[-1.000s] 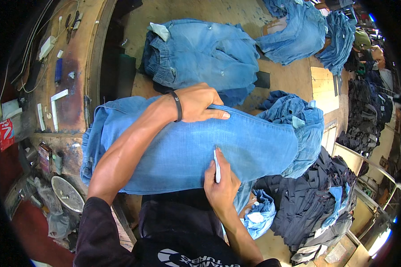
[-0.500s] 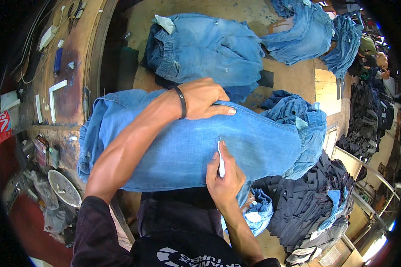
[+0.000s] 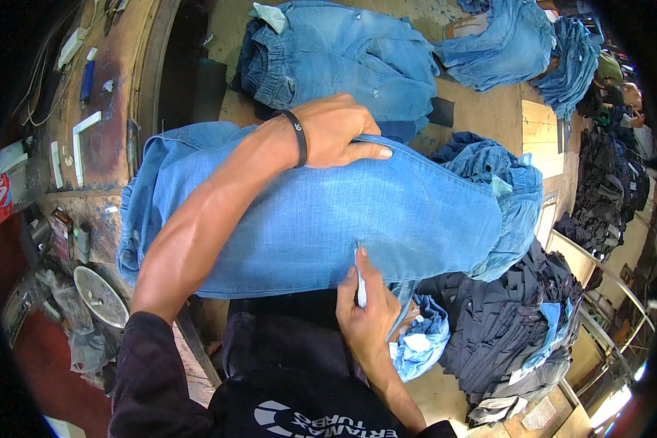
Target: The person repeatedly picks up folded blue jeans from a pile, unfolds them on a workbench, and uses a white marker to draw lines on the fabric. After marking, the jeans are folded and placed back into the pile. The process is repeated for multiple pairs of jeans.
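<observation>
A blue denim trouser leg [image 3: 306, 219] stretches across the middle, its surface fairly smooth and faded in places. My left hand [image 3: 336, 131] grips its far edge, thumb on top and the other fingers curled over the far side, partly hidden. Closer to me, my right hand [image 3: 366, 299] pinches a slim white tool [image 3: 361, 281] with a thin, dark tip. That tip is at the denim near the trouser leg's near edge; whether it touches the cloth I cannot tell. What kind of tool it is does not show.
More denim trousers with elastic waists [image 3: 343, 62] lie piled beyond. Dark garments [image 3: 507, 332] are heaped at the right, beside a metal rail [image 3: 598, 274]. On the left stands a wooden table [image 3: 113, 87] with small tools, near a round whitish dish [image 3: 101, 296].
My right hand and the white tool have shifted slightly toward me along the denim. My left hand keeps its grip on the edge. The whole view has shifted a little.
</observation>
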Demonstrator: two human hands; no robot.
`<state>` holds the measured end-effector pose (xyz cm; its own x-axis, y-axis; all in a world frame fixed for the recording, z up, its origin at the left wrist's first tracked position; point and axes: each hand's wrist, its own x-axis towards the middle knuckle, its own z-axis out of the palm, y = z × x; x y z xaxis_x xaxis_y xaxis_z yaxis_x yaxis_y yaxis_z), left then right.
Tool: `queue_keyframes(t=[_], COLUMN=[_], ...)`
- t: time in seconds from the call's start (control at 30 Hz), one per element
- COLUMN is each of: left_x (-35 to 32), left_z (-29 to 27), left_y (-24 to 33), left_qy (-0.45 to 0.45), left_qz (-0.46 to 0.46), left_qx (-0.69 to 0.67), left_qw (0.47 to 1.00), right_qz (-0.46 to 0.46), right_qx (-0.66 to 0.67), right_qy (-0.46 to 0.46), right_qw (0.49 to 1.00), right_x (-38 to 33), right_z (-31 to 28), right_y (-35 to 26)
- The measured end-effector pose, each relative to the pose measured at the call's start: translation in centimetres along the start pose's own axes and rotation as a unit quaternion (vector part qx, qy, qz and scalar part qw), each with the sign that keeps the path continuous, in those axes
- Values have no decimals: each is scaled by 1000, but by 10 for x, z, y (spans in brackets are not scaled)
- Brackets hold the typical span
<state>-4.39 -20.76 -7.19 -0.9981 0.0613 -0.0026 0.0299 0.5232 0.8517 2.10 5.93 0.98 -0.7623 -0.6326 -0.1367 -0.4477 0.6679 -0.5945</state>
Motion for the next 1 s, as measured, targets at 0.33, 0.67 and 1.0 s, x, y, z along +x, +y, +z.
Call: queue_keyframes(t=[0.33, 0.67, 1.0], left_x=[0, 1, 0], left_z=[-1, 2, 1], left_y=[-2, -4, -3], left_qy=[0, -2, 7], left_qz=[-5, -16, 2], left_qx=[4, 0, -15], left_qw=[1000, 1000, 1000], right_qz=[-113, -59, -121], right_qx=[1, -4, -24], right_qy=[100, 38, 101], right_qw=[989, 998, 987], right_x=[46, 9, 51], right_z=[19, 4, 21], right_y=[11, 3, 16])
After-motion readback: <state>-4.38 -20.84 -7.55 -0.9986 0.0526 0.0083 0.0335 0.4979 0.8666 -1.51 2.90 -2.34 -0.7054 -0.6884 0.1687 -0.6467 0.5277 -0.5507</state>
